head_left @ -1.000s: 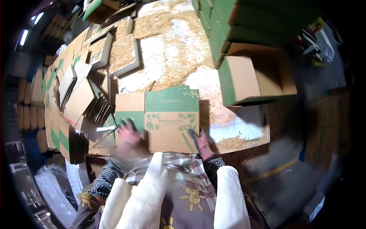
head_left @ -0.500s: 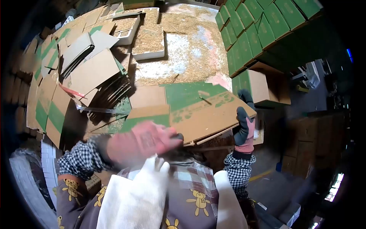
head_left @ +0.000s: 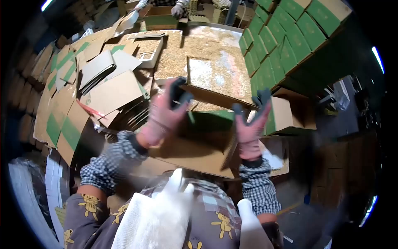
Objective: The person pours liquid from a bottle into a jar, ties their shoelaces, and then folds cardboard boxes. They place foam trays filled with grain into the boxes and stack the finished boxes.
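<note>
A cardboard box (head_left: 195, 153) stands opened out in front of my body, its brown inside facing me and a shaded green panel within. My left hand (head_left: 168, 112), in a pink glove with dark fingertips, grips the left end of the box's raised far flap, thumb and fingers on either side. At that flap's right end, my right hand (head_left: 252, 124), gloved alike, straddles the cardboard with its thumb on the inner side and fingers beyond. Parts of the box's left side are hidden by my left arm and blurred.
Flattened cardboard sheets (head_left: 114, 93) are piled at the left. Husk-like bits cover the table (head_left: 203, 70) ahead. Green boxes (head_left: 286, 45) are stacked at the right, above an open box (head_left: 286, 112). Across the table, a person's gloved hand (head_left: 177, 10) is at another box (head_left: 159, 20).
The flat folded cardboard has been opened into a box shape. My left hand has moved up and away from me to its far flap. The view has tilted up, showing the other person.
</note>
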Tool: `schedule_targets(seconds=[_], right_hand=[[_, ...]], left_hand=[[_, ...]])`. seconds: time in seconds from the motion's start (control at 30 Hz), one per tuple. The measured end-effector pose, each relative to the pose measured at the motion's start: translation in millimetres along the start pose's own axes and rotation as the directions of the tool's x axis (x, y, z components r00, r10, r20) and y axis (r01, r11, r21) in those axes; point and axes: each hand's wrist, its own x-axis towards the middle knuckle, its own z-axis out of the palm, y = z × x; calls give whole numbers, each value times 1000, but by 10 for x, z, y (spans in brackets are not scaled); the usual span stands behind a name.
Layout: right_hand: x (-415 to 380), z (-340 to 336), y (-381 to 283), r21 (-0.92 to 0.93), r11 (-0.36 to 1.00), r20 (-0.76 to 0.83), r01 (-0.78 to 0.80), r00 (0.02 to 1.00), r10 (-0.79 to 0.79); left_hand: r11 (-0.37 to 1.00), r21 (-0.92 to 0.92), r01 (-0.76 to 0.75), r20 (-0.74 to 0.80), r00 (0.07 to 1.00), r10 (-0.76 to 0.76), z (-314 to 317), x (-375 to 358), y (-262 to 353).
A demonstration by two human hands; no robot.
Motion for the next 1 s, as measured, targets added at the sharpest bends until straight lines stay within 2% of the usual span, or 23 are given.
schedule_targets(seconds=[0.03, 0.07, 0.1, 0.13, 0.17, 0.23, 0.3, 0.37, 0.4, 0.47, 0.53, 0.57, 0.63, 0.7, 0.73, 0.77, 0.8, 0.83, 0.87, 0.9, 0.93, 0.97, 1.0], right_hand=[[-64, 180, 76, -179, 963, -29, 201, 977, -209], [-37, 192, -136, -467, 874, 88, 136, 990, -107], [56, 230, -188, -533, 813, 125, 234, 972, -197], [104, 237, -134, -593, 736, 149, 326, 943, -297], [124, 231, -27, -650, 648, 176, 396, 909, -379], [47, 418, 373, -674, 637, 343, 375, 922, -180], [199, 630, 476, -694, 640, 370, 330, 926, -76], [302, 797, 478, -686, 610, 387, 397, 909, -156], [395, 791, 400, -703, 614, 413, 360, 909, -59], [590, 651, 172, -746, 600, 395, 288, 917, 50], [478, 340, -41, -596, 695, 523, 403, 851, -45], [206, 281, -88, -542, 733, 542, 412, 837, -70], [-352, 109, -121, -432, 770, 844, 470, 512, 162], [-469, -56, -195, -486, 746, 823, 456, 527, 214], [-469, -134, -147, -500, 739, 811, 451, 543, 217], [-504, -267, -74, -475, 819, 714, 321, 685, 146], [-556, -383, -4, -415, 886, 593, 208, 800, 90], [-744, -332, -36, -428, 881, 593, 202, 799, 105], [-1068, -218, -119, -34, 893, 485, -449, 774, 407], [-1376, -174, -98, 404, 397, 505, -824, 563, 654], [-1754, -140, 292, 76, 667, 556, -741, 587, 588], [-1696, -170, 336, -251, 635, 637, -730, 370, 676], [-1944, -386, 706, -257, 679, 695, -688, 357, 624]], left_hand=[[949, 294, 109, 212, 961, -176, 61, -163, 18], [915, 327, -237, 331, 935, 124, 125, -283, -348], [914, 340, -222, 309, 944, 115, 1, -292, -460], [769, 341, -541, 600, 755, 266, -167, -306, -555], [567, 220, -794, 839, 451, 305, -337, -330, -633], [440, 397, -805, 856, 498, 138, -707, -392, -379], [554, 597, -580, 794, 526, -305, -857, -431, -119], [979, 196, -65, 716, 691, -98, -822, -456, -388], [986, 159, 51, 675, 723, -146, -762, -376, -601], [962, 141, 232, 345, 900, -267, -542, -369, -780], [905, 267, 331, 104, 924, -368, -305, -538, -1062], [911, 199, 361, 149, 908, -393, -243, -591, -1177], [836, -201, 511, 288, 846, -448, -208, -659, -1294], [788, -452, 418, 275, 906, -323, -250, -860, -1250], [307, -672, 674, 310, 632, -711, -98, -944, -1449], [664, -183, 725, 322, 683, -656, -55, -1002, -1651], [611, -493, 619, 302, 781, -547, 84, -1039, -1634], [478, -748, 461, 237, 858, -456, 258, -1079, -1568], [720, -498, 484, 142, 864, -483, 58, -694, -689], [811, -536, 233, 16, 964, -267, -49, -334, -196], [926, -333, 178, 177, 976, -124, -300, -117, 34], [990, -127, 54, 353, 935, -6, -468, -3, 138], [998, 1, -63, 494, 868, 55, -477, -26, 147]])
